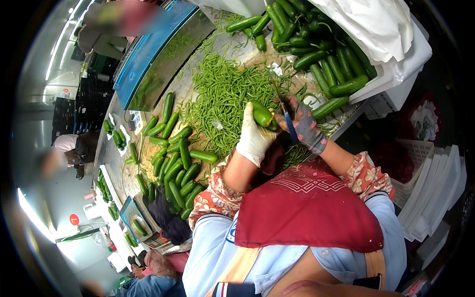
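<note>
In front of my chest, my left hand (255, 138), in a white glove, is closed around a green cucumber (261, 113) whose pale yellowish end faces my right hand. My right hand (308, 129), in a grey patterned glove, grips scissors with blue handles (290, 124). Their blades point up and away, close beside the cucumber's end; whether they touch it I cannot tell. Beyond both hands a heap of thin green pods, beans or chillies (220, 94), spreads over the table. To the left lies a loose group of cucumbers (173, 168).
At the upper right, a white box (419, 42) holds many cucumbers (339, 69) under a white sheet (371, 24). A blue-framed glass panel (158, 59) stands at the far left. A scale-like tray (131, 220) holds one cucumber. White crates (435, 193) stack at right; people are at left.
</note>
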`<control>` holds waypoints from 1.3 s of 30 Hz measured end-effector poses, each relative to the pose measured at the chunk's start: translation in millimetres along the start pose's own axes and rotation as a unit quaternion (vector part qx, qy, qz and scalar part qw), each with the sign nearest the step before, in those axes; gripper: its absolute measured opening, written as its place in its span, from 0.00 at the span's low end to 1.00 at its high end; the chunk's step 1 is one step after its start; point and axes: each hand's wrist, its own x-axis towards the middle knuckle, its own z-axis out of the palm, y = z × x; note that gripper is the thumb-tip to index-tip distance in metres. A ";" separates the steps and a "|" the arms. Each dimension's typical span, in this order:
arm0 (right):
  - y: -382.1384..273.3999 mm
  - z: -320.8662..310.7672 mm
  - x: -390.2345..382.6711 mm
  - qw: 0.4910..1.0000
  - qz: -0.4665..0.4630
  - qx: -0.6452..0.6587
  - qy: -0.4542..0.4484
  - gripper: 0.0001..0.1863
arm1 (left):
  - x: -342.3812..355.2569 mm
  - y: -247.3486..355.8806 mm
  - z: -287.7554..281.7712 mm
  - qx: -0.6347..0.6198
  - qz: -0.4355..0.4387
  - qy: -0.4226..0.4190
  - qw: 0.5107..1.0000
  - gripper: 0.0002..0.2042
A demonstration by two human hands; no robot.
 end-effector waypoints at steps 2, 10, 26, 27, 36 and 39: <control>-22.4 -3.9 -1.3 1.000 0.006 -0.023 -0.002 0.17 | -6.7 -1.2 8.5 0.020 0.003 -0.047 0.999 0.30; -19.5 -1.4 0.5 0.999 0.001 0.024 -0.037 0.23 | 3.8 0.4 -1.9 0.028 0.007 -0.082 0.996 0.28; 16.5 11.3 -5.1 0.982 -0.137 -0.116 0.061 0.22 | 0.2 -2.3 6.6 0.015 0.006 -0.058 0.998 0.23; 20.5 7.7 -5.5 0.991 -0.101 -0.085 0.030 0.21 | -2.4 -3.4 9.7 0.018 0.007 -0.055 0.998 0.23; -21.9 -0.2 -4.0 0.999 -0.045 -0.012 0.020 0.21 | 10.7 -1.0 1.7 0.003 0.024 -0.050 0.998 0.27; -25.4 3.2 -8.4 0.996 -0.048 -0.056 0.045 0.22 | 24.7 -6.4 -16.8 0.004 0.069 -0.078 0.995 0.27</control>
